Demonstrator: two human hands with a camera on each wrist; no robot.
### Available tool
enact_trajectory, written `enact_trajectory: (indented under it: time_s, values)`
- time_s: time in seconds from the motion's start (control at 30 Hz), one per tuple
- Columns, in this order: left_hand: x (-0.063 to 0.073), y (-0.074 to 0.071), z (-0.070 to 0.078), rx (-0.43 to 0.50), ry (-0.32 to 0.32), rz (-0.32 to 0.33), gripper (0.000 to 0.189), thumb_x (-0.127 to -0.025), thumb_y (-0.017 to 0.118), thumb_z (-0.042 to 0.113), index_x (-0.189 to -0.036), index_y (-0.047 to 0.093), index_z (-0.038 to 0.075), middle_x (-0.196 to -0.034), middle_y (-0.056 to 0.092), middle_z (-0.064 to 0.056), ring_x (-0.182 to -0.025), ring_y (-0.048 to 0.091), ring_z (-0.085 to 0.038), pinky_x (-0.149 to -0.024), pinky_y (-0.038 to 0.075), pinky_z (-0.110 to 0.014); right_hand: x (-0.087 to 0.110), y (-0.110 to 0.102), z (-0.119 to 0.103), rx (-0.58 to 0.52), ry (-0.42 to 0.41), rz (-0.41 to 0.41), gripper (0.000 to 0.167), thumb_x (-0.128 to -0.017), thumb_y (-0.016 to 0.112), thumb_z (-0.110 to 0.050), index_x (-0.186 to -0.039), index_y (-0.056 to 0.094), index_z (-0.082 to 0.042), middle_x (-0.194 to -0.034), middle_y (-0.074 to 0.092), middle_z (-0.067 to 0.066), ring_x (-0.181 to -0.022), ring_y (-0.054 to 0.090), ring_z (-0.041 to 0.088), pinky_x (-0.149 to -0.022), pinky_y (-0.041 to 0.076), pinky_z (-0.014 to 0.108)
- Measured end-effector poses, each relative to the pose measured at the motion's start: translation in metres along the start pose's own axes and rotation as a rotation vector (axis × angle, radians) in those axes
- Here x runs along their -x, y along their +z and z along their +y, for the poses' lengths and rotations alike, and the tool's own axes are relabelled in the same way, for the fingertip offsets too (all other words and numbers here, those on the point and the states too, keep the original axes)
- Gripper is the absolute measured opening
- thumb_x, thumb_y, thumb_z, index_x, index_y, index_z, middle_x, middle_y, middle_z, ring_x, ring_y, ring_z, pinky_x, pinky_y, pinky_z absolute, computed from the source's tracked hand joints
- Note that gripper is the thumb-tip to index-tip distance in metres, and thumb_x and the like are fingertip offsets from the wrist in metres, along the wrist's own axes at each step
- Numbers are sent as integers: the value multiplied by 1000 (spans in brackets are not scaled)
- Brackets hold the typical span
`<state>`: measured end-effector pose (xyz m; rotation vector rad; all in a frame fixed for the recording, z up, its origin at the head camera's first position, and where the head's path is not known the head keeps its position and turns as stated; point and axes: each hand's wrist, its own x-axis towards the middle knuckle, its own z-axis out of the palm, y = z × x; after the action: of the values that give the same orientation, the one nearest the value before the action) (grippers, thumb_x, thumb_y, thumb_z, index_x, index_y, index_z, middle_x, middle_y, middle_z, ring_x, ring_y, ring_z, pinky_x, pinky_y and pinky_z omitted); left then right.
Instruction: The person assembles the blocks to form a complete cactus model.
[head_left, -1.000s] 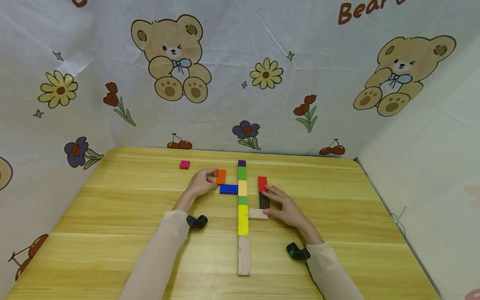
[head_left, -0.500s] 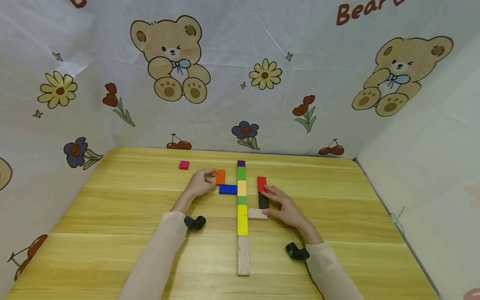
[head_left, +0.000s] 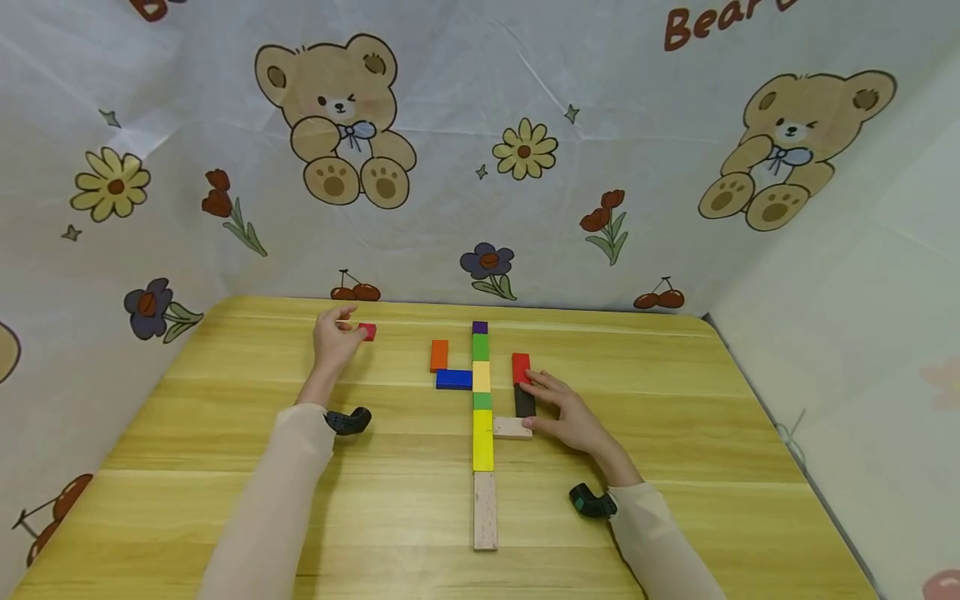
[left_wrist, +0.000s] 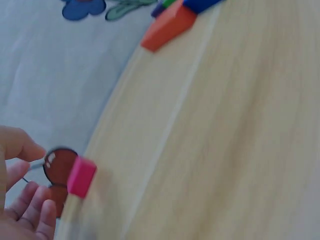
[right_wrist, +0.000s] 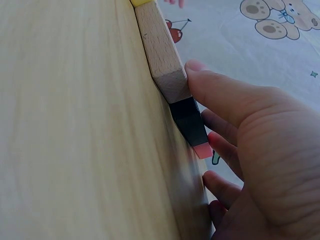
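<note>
My left hand [head_left: 335, 340] is at the small pink block [head_left: 367, 332] at the back left, thumb by its edge. In the left wrist view the pink block [left_wrist: 82, 177] stands beside the spread fingers [left_wrist: 25, 207], not between them. My right hand [head_left: 567, 414] has its thumb on the end of a plain wooden block [head_left: 512, 427], fingers at the black block [head_left: 525, 401] and red block [head_left: 521, 367]. These two lie end to end, going back from the wooden block. The right wrist view shows the thumb against the top edge of the wooden block [right_wrist: 160, 42].
A column runs down the table's [head_left: 397, 517] middle: purple, green, cream, green, a yellow block [head_left: 483, 440] and a long wooden block [head_left: 485, 511]. A blue block [head_left: 454, 380] juts left from it, with an orange block [head_left: 438, 356] behind. A printed cloth [head_left: 442, 225] hangs behind the table.
My left hand has left the orange block and moved left and back to the pink block. The orange block stays behind the blue one. My right hand keeps its place.
</note>
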<state>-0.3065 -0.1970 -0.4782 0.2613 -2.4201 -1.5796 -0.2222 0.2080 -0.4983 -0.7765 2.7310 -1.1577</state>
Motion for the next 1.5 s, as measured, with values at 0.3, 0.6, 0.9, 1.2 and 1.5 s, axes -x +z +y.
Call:
enact_trajectory:
  time_s: [0.3,0.6,0.9,1.2,1.5]
  values:
    - [-8,-5,-24,-107,-75,-173,63,-88,67,5,-146,43,1,-143,38,-23,-117,48,-32,-92,43,-34,-1,1,0,-14,7,-3,60,-86,74,-25,-140,54,-9,-156,38,12,-147,22,42,-113,24,65]
    - [-8,2,-26,-148,-47,-152,53,-91,64,5,-141,49,-1,-131,48,-21,-107,52,-30,-90,42,-36,-1,2,3,-22,22,-3,60,-86,75,-24,-141,55,-11,-156,38,10,-148,22,41,-114,23,64]
    - [-5,5,-29,-208,28,-121,41,-94,61,5,-135,56,-2,-119,55,-20,-105,54,-31,-90,44,-39,-1,2,0,-21,31,-4,61,-86,75,-25,-141,54,-10,-156,37,11,-148,21,40,-114,22,64]
    - [-1,6,-28,-185,55,-94,39,-94,63,5,-131,57,-4,-119,59,-22,-104,57,-33,-91,45,-41,-1,2,3,-23,37,-4,61,-85,75,-24,-141,54,-10,-157,37,10,-148,21,38,-115,22,63]
    - [-3,3,-26,-146,-15,-72,35,-94,64,8,-127,61,-1,-113,64,-23,-102,60,-33,-87,48,-38,-1,2,3,-20,28,-8,61,-86,75,-26,-141,54,-11,-157,37,9,-149,21,38,-115,22,63]
